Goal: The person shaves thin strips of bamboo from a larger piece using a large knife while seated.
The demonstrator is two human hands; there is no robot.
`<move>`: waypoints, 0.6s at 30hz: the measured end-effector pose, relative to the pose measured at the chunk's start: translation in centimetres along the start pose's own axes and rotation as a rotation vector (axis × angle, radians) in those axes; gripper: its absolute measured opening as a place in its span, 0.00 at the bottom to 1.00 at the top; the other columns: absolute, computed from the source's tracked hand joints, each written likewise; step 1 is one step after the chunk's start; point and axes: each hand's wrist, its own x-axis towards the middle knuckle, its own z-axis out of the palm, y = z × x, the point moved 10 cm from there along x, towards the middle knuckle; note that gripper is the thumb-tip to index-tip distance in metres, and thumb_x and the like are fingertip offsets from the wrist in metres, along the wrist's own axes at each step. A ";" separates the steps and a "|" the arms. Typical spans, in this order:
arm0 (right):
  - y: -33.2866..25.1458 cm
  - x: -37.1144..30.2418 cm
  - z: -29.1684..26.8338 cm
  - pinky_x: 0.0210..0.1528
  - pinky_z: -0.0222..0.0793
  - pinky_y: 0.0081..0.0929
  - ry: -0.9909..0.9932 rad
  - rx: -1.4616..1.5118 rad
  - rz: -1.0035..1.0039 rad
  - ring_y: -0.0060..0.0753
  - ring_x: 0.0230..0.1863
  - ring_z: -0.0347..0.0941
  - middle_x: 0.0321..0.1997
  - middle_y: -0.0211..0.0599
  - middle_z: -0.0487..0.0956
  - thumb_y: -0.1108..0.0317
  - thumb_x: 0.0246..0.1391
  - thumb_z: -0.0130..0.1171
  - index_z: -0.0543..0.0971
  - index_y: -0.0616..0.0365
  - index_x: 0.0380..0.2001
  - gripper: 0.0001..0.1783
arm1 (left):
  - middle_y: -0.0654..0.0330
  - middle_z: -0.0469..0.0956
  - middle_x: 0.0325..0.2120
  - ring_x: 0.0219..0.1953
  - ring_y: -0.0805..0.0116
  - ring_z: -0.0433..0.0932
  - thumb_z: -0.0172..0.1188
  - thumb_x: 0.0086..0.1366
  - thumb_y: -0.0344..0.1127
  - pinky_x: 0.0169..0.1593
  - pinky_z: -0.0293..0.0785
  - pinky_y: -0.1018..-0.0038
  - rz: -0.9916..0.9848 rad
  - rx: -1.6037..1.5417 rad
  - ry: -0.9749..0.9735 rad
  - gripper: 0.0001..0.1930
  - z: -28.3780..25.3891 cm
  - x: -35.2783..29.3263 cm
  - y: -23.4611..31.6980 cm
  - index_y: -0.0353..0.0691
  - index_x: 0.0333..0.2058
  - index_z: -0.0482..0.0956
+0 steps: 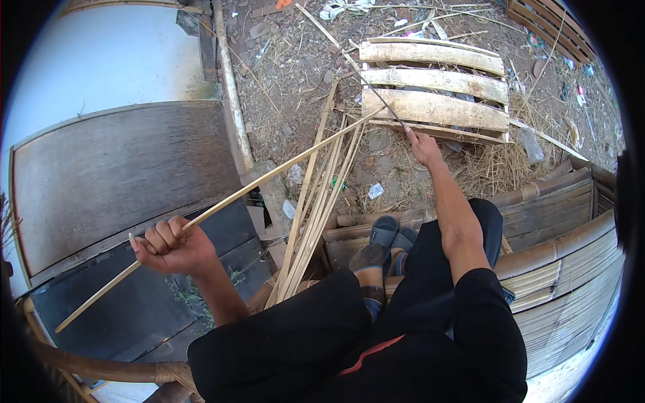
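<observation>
My left hand [171, 247] is closed in a fist around a long bamboo strip [289, 164]. The strip slants from the lower left up to the front of a slatted wooden crate [437, 107]. My right hand [423, 148] grips a knife with a long, thin dark blade [371, 88], seen nearly edge-on; its handle is hidden in my fingers. In this view the blade crosses the far tip of the strip; I cannot tell whether they touch. Several more bamboo strips [321, 195] lean in a bundle beside my left leg.
A bamboo bench [564, 258] curves along the right. Dark boards and a brown wooden panel [121, 174] stand at the left. Another brown crate [554, 30] is at the far right. Dry straw [504, 164], a plastic bottle [531, 144] and litter lie on the dirt ground.
</observation>
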 end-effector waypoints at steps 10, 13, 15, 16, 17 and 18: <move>3.3 -1.6 0.5 0.50 0.71 0.43 0.023 0.037 0.127 0.53 0.47 0.77 0.42 0.64 0.78 0.32 0.48 0.55 0.79 0.66 0.45 0.42 | 0.72 0.46 0.08 0.13 0.80 0.42 0.44 0.71 0.40 0.17 0.44 0.79 -0.005 -0.011 0.098 0.25 -1.1 0.2 -0.3 0.50 0.15 0.45; 2.6 -2.1 0.8 0.34 0.76 0.40 -0.046 0.118 0.065 0.45 0.31 0.81 0.29 0.56 0.80 0.43 0.46 0.63 0.80 0.67 0.37 0.33 | 0.71 0.47 0.09 0.13 0.80 0.43 0.44 0.71 0.40 0.17 0.44 0.78 -0.030 -0.083 0.029 0.24 -0.6 0.1 -0.4 0.50 0.16 0.46; 2.3 -2.8 -0.2 0.25 0.74 0.36 0.074 0.176 0.037 0.38 0.20 0.77 0.20 0.47 0.78 0.54 0.45 0.65 0.78 0.68 0.31 0.23 | 0.71 0.48 0.09 0.13 0.80 0.44 0.44 0.72 0.40 0.17 0.44 0.77 -0.010 -0.142 -0.021 0.22 -0.1 -0.1 -0.4 0.49 0.17 0.50; 2.1 -3.0 0.0 0.25 0.74 0.36 0.069 0.192 0.042 0.37 0.20 0.77 0.20 0.47 0.78 0.55 0.45 0.64 0.78 0.68 0.31 0.23 | 0.71 0.48 0.10 0.13 0.80 0.44 0.44 0.72 0.40 0.17 0.43 0.77 0.007 -0.162 -0.040 0.21 -0.2 -0.3 -0.2 0.48 0.18 0.51; 1.9 -3.3 0.0 0.25 0.74 0.36 0.066 0.214 0.043 0.37 0.20 0.77 0.20 0.47 0.78 0.56 0.45 0.63 0.78 0.68 0.31 0.22 | 0.71 0.48 0.10 0.13 0.80 0.45 0.44 0.72 0.40 0.17 0.43 0.77 0.019 -0.135 -0.019 0.19 -0.1 -0.3 0.0 0.48 0.20 0.53; 1.5 -3.8 -0.2 0.22 0.72 0.34 0.082 0.256 0.002 0.36 0.19 0.76 0.19 0.46 0.77 0.59 0.44 0.62 0.78 0.68 0.31 0.20 | 0.70 0.49 0.10 0.13 0.79 0.45 0.44 0.72 0.40 0.17 0.43 0.77 0.032 -0.107 0.003 0.18 0.0 -0.3 0.2 0.47 0.22 0.54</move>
